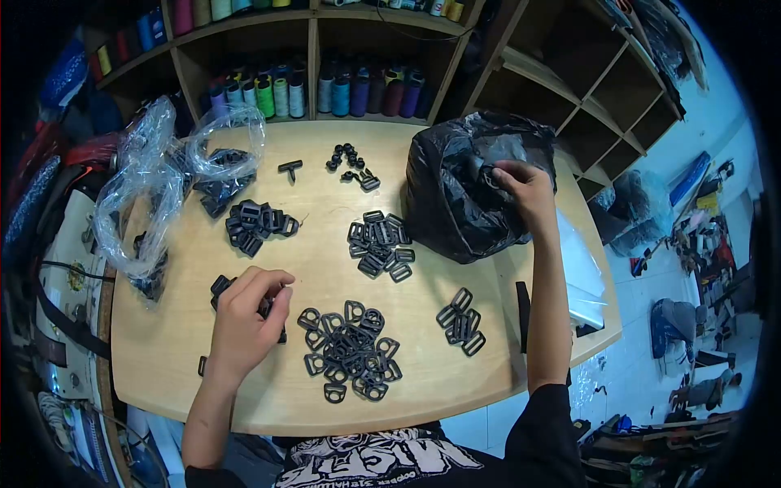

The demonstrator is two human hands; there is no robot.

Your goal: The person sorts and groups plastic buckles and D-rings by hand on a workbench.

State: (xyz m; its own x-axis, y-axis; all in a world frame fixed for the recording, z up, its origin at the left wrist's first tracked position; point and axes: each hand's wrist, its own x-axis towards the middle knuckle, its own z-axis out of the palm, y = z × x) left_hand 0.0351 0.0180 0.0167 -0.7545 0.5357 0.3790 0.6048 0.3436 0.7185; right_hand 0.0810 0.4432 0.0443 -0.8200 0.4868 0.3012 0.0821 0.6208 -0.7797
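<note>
My left hand (250,313) hovers low over a small pile of black plastic pieces (220,286) at the left, its fingers curled; whatever lies between them is hidden. At the right, my right hand (521,183) is at the opening of a black plastic bag (455,195), its fingers pinched on something dark that I cannot make out. Between the hands lie a large pile of black D-shaped rings (350,350) and a pile of black slide buckles (379,242). A smaller group of slide buckles (462,324) sits below the bag.
More black buckles (256,226), a T-shaped piece (290,168) and small black parts (346,156) lie farther back. Clear plastic bags (150,191) stand at the left. Shelves with thread spools (281,96) rise behind. White sheets (576,272) lie at the right edge.
</note>
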